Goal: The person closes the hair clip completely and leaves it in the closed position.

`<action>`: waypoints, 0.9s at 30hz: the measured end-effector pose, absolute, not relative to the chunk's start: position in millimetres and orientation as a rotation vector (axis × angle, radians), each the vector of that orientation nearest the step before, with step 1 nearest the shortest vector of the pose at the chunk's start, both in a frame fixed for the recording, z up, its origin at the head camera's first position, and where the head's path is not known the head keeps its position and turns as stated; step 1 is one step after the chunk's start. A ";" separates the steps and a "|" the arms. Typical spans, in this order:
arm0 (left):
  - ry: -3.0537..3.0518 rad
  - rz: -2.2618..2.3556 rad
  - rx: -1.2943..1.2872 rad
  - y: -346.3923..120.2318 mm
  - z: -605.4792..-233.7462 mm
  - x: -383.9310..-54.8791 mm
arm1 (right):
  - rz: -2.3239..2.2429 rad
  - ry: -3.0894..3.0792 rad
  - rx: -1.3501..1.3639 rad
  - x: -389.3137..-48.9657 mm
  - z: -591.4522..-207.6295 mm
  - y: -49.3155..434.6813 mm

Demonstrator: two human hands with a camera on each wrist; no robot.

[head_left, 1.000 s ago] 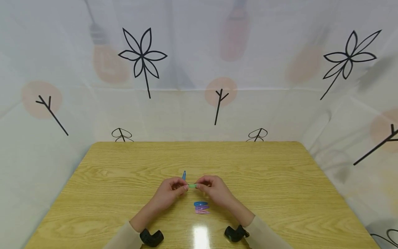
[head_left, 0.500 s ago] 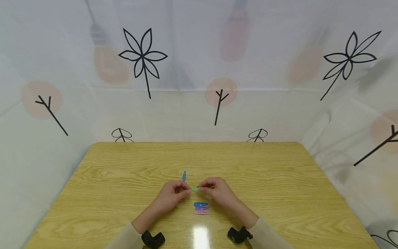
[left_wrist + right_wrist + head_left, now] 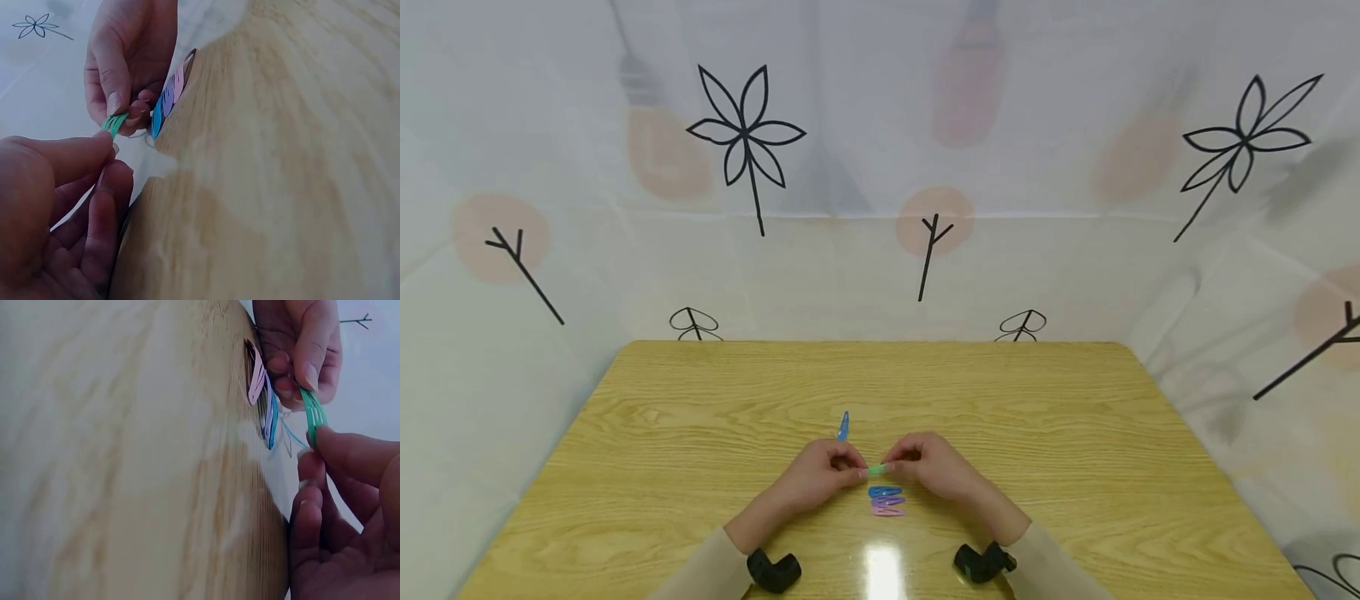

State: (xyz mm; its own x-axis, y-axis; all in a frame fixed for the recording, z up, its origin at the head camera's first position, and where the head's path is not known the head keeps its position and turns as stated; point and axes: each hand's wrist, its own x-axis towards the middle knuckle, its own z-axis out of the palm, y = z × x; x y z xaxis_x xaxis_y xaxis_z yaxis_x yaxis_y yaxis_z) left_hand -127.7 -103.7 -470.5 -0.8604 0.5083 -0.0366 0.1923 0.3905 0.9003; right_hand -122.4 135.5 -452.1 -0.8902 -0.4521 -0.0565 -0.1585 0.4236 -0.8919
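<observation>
A green snap hair clip (image 3: 877, 470) is held level between both hands, just beyond a short row of clips. My left hand (image 3: 820, 477) pinches its left end between thumb and forefinger. At the other end, the thumb and fingers of my right hand (image 3: 937, 468) pinch it too. The clip's slotted metal-like frame shows in the right wrist view, where the green clip (image 3: 315, 414) spans the gap between the fingertips. Below it on the table lie a blue clip (image 3: 884, 492), a purple clip (image 3: 889, 502) and a pink clip (image 3: 888, 512), stacked side by side.
Another blue clip (image 3: 843, 426) lies beyond my left hand, pointing away, its near end close to the knuckles. The wooden table (image 3: 1037, 400) reaches back to a white patterned cloth (image 3: 850, 275). Black wrist devices (image 3: 773, 572) sit at both sleeves.
Both hands have moved toward me and slightly right, bringing the green clip closer to the row of clips. The clips on the table have stayed where they were.
</observation>
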 end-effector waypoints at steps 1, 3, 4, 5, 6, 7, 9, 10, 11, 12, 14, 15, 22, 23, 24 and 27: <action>2.347 1.456 0.611 -104.2 -470.2 -127.9 | -1.452 2.378 -0.533 -123.0 -452.2 136.0; 2.356 1.444 0.604 -105.0 -470.3 -128.6 | -1.457 2.355 -0.536 -124.7 -452.8 136.9; 2.363 1.439 0.601 -105.2 -470.3 -128.8 | -1.460 2.345 -0.534 -125.7 -453.1 137.3; 2.374 1.432 0.603 -105.3 -470.4 -128.8 | -1.462 2.338 -0.531 -126.5 -453.4 137.7; 2.387 1.424 0.603 -105.0 -470.9 -129.0 | -1.464 2.335 -0.525 -127.1 -453.9 138.2; 2.396 1.421 0.600 -104.4 -471.2 -128.9 | -1.469 2.331 -0.519 -127.6 -454.4 138.6; 2.415 1.410 0.593 -102.5 -472.3 -128.9 | -1.464 2.336 -0.514 -127.2 -454.0 138.9; 2.422 1.406 0.590 -101.3 -472.3 -128.9 | -1.463 2.336 -0.512 -126.9 -453.9 139.2; 2.431 1.400 0.587 -100.3 -472.7 -129.1 | -1.468 2.328 -0.507 -126.6 -453.3 139.7; 2.436 1.398 0.580 -99.4 -472.7 -129.3 | -1.475 2.320 -0.506 -126.6 -453.0 140.3; 2.443 1.395 0.576 -97.9 -471.8 -129.5 | -1.488 2.305 -0.501 -126.7 -453.4 141.8; 2.447 1.394 0.576 -97.5 -471.3 -129.6 | -1.491 2.300 -0.501 -127.2 -453.9 142.6; 2.440 1.405 0.565 -96.0 -469.0 -128.2 | -1.492 2.276 -0.498 -129.3 -459.2 144.5; 2.440 1.406 0.569 -95.8 -468.7 -128.0 | -1.491 2.277 -0.501 -129.4 -459.4 144.4; 2.441 1.406 0.571 -95.6 -468.5 -127.9 | -1.490 2.278 -0.504 -129.5 -459.5 144.2; 2.437 1.412 0.586 -95.2 -467.5 -127.9 | -1.479 2.291 -0.509 -129.6 -459.8 143.9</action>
State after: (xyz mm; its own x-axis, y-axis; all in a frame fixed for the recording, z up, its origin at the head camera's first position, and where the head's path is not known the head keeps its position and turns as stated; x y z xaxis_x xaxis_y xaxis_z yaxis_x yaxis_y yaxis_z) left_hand -127.9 -95.2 -467.5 -0.8837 0.4675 -0.0247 0.2110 0.4448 0.8704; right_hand -129.6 143.9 -459.8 -0.8680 -0.4847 -0.1076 -0.1013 0.3850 -0.9173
